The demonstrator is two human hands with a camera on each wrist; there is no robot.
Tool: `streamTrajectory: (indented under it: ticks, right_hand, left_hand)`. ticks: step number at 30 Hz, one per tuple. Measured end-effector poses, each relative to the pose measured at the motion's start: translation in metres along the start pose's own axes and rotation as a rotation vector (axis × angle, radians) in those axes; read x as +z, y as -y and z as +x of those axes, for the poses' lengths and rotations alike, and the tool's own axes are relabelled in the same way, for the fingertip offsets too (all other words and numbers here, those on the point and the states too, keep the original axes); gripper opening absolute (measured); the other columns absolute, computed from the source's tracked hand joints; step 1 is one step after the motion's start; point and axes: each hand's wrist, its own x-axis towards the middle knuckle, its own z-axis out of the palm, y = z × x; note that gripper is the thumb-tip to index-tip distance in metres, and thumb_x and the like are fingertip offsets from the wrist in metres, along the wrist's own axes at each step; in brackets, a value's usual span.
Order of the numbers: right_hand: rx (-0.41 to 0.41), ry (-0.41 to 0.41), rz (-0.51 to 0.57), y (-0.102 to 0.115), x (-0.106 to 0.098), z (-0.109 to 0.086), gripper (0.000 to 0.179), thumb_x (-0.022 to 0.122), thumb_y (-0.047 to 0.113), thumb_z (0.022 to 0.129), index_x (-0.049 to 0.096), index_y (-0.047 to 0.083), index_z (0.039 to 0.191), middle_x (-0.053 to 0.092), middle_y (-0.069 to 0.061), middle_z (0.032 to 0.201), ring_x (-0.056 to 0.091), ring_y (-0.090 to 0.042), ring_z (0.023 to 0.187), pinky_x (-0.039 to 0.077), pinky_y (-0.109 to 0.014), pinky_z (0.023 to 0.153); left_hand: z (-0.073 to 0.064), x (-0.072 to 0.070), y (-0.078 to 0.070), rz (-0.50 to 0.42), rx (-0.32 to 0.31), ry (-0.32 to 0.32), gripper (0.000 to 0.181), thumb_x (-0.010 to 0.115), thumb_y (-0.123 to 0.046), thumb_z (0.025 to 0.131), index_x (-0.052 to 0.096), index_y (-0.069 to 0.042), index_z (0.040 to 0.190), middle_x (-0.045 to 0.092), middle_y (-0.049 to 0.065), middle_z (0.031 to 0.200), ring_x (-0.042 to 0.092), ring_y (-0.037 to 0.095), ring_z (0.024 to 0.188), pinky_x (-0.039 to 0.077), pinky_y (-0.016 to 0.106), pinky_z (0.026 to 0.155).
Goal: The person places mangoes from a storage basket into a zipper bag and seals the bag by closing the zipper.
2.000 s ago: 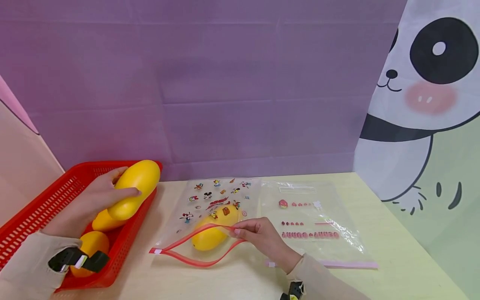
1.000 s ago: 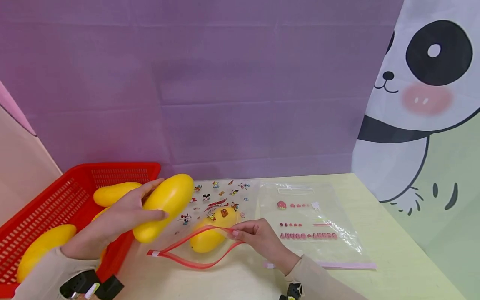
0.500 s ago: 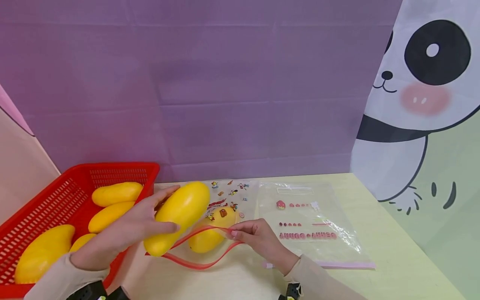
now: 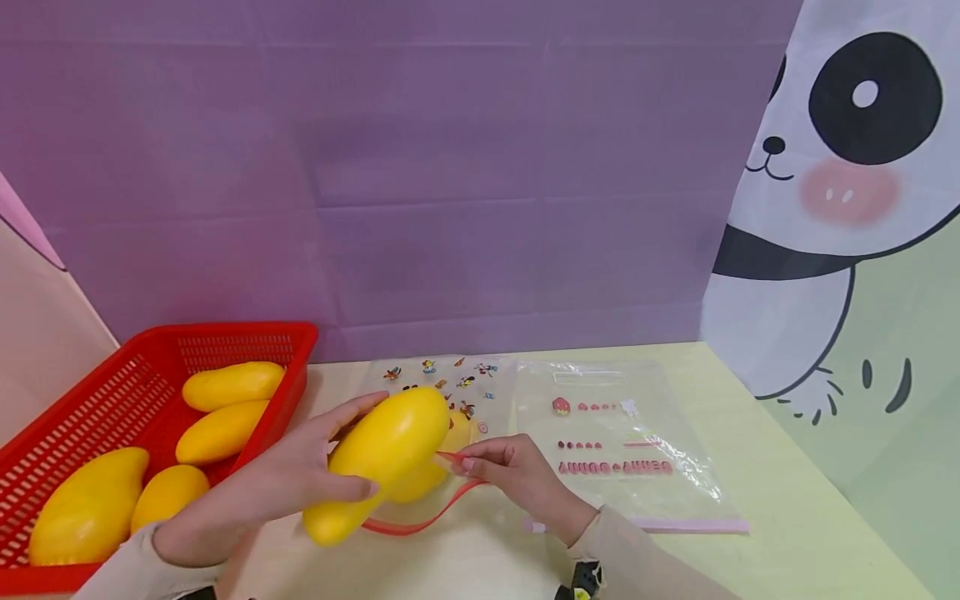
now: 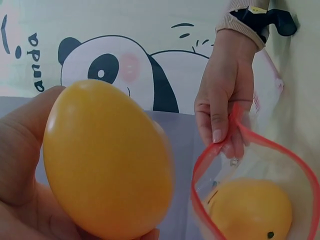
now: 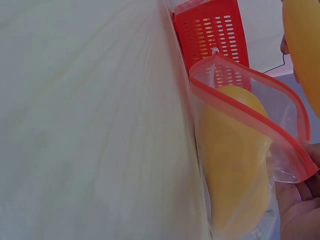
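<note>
My left hand [image 4: 300, 475] grips a yellow mango [image 4: 397, 433], fingers and thumb around its sides. The mango is held over the mouth of a clear zip bag with cartoon prints and a red zip edge [image 4: 408, 527], covering part of it. My right hand [image 4: 521, 479] pinches one end of that red edge. In the left wrist view, the bag's mouth stands spread wide. Inside the bag lies another mango [image 6: 232, 165], with a small dark stem spot showing in the left wrist view.
A red plastic basket [image 4: 296, 400] stands at the left with several mangoes [image 4: 88, 508] in it. Flat on the table [image 4: 810, 517], right of the first bag, lies a second clear bag [image 4: 607, 500] with a pink zip edge. A purple cloth [image 4: 435, 167] hangs behind.
My left hand has lifted the mango out of the basket and carried it rightward and nearer, over the open bag. My right hand keeps its hold on the red edge.
</note>
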Motion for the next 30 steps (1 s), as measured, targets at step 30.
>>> streamTrajectory:
  ticks: [30]
  right_hand:
    - [-0.002, -0.019, -0.050, 0.004, 0.000, -0.001, 0.022, 0.059, 0.006, 0.091, 0.066, -0.008, 0.108, 0.067, -0.020, 0.106, 0.068, -0.015, 0.085, 0.055, -0.029, 0.077]
  left_hand:
    - [-0.011, 0.043, 0.025, 0.073, -0.008, 0.090, 0.093, 0.083, -0.020, 0.063, 0.037, -0.028, 0.143, 0.037, 0.003, 0.142, 0.036, 0.028, 0.119, 0.043, 0.040, 0.086]
